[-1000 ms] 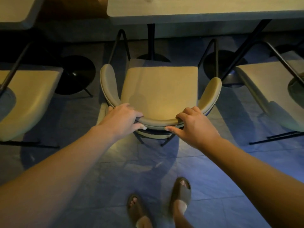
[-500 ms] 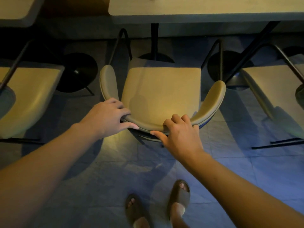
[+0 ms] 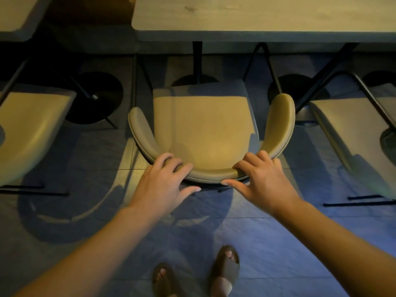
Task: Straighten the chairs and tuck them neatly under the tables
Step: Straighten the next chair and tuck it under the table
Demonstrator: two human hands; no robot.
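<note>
A tan padded chair (image 3: 205, 129) with a curved wrap-around backrest stands in front of me, its seat facing a pale wooden table (image 3: 257, 18). The seat's front edge lies a little short of the table's near edge. My left hand (image 3: 165, 185) grips the backrest's left curve, fingers over the top and thumb spread below. My right hand (image 3: 261, 179) holds the right curve the same way. The chair's black legs show beside the table's black pedestal (image 3: 197, 61).
A second tan chair (image 3: 27, 133) stands at the left and a third (image 3: 353, 136) at the right, each about an arm's width away. Another table corner (image 3: 17, 16) is at the top left. Round black bases sit on the tiled floor. My sandalled feet (image 3: 197, 275) are below.
The chair has turned from a skewed angle to square with the table. My right hand slid along the backrest toward its right curve, and my left hand shifted with it.
</note>
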